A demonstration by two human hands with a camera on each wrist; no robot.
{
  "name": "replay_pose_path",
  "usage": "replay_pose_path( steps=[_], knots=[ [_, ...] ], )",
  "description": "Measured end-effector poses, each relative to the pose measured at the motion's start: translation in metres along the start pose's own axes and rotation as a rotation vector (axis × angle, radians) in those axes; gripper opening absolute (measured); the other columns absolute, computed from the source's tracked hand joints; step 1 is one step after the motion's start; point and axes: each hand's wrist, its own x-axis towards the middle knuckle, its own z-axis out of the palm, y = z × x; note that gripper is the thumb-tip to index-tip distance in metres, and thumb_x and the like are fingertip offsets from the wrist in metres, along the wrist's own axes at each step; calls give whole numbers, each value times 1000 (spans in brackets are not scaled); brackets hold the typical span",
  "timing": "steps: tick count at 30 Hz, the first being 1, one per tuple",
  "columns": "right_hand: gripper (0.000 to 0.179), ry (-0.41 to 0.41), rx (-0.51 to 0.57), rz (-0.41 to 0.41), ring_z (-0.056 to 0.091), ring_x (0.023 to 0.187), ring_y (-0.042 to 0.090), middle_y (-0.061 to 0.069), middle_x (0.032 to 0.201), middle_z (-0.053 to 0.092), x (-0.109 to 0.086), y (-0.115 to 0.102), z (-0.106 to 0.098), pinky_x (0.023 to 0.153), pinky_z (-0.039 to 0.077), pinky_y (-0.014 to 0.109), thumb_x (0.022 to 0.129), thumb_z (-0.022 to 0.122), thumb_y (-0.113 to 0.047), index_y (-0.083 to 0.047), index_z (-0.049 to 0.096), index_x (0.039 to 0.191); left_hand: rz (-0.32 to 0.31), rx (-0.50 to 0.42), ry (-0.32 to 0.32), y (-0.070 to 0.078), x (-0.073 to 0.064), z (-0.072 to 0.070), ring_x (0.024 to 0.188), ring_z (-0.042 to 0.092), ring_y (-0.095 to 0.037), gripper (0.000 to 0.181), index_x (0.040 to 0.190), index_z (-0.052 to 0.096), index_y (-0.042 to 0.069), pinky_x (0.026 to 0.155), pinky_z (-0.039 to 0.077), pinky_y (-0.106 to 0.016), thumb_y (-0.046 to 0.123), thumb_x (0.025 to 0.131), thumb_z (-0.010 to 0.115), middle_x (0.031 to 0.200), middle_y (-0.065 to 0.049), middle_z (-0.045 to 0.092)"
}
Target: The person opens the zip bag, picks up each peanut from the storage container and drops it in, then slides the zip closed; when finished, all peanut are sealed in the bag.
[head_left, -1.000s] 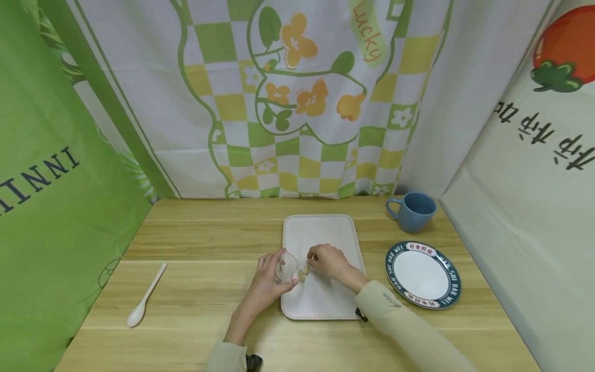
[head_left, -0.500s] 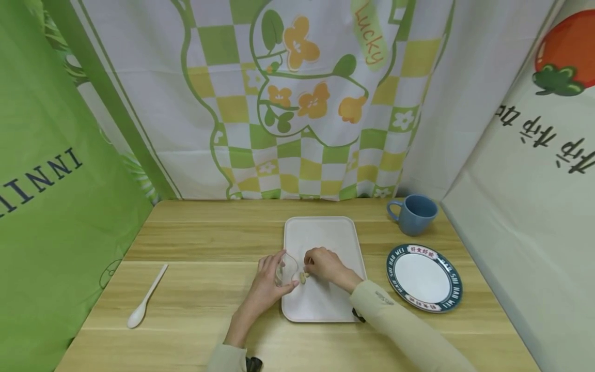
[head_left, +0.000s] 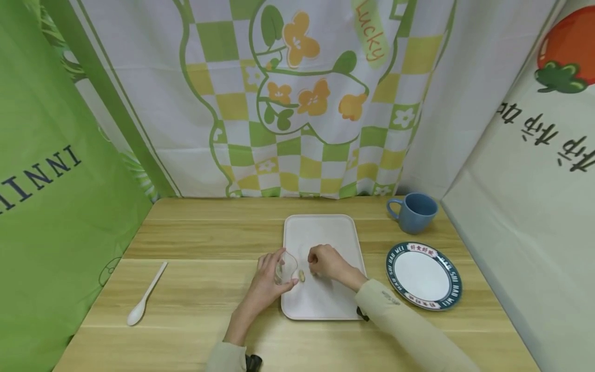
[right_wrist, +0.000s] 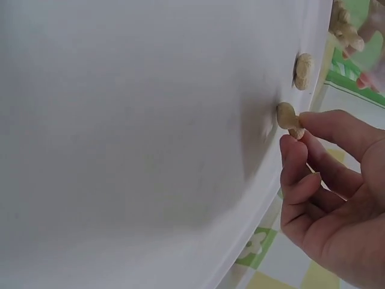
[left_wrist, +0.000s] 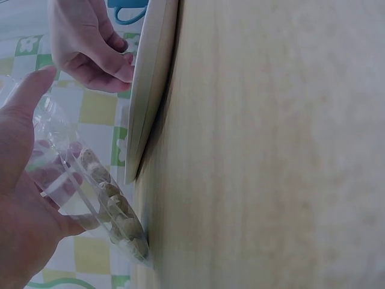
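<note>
My left hand [head_left: 267, 280] holds a clear, see-through container [left_wrist: 75, 192] tilted at the left edge of the white tray [head_left: 321, 232]. Several peanuts [left_wrist: 114, 205] lie inside it, seen through its wall in the left wrist view. Over the tray, thumb and fingertips of my right hand [head_left: 329, 262] pinch one peanut [right_wrist: 287, 115]; the head view hides most of that peanut behind the fingers. Another peanut [right_wrist: 304, 71] lies on the tray, between the container and my right hand.
A white spoon [head_left: 146, 295] lies on the wooden table at the left. To the tray's right sits a plate with a dark green rim [head_left: 394, 268], and behind it a blue mug [head_left: 413, 214]. Printed curtains [head_left: 297, 155] enclose the table's back and sides.
My right hand has reached left to the two peanuts on the tray, gripped one and drawn back slightly to the right. The left hand and container stay in place.
</note>
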Motion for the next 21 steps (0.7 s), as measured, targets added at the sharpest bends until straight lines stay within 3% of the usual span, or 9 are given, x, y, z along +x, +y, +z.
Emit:
replay_pose_path(
  steps=[6, 12, 16, 21],
  knots=[
    [13, 78, 33, -66, 53, 64, 11, 4, 71, 62, -3, 4, -2, 60, 47, 22, 71, 68, 8, -1, 66, 80, -5, -14, 4, 1, 0, -1, 115, 42, -30, 81, 140, 41, 4, 91, 44, -47, 23, 75, 83, 106, -11, 56],
    [12, 186, 44, -153, 54, 66, 12, 5, 72, 61, -7, 1, -11, 60, 47, 22, 75, 70, 8, -2, 66, 81, 6, -2, 5, 0, 1, 0, 114, 42, -29, 81, 140, 41, 4, 91, 44, -45, 24, 75, 83, 106, -10, 55],
    [12, 211, 77, -192, 57, 69, 16, 6, 76, 62, -8, -6, -20, 61, 48, 23, 79, 70, 7, -1, 69, 88, 2, -9, 7, -1, 1, 0, 113, 42, -28, 80, 140, 41, 6, 90, 44, -46, 24, 75, 83, 106, -11, 55],
    [8, 231, 114, -220, 59, 73, 13, 2, 82, 65, -9, -17, -28, 64, 49, 22, 82, 73, -1, -5, 71, 88, 3, -17, 7, -2, 1, -1, 113, 42, -29, 79, 140, 41, 5, 89, 44, -47, 25, 76, 82, 106, -11, 56]
  ],
)
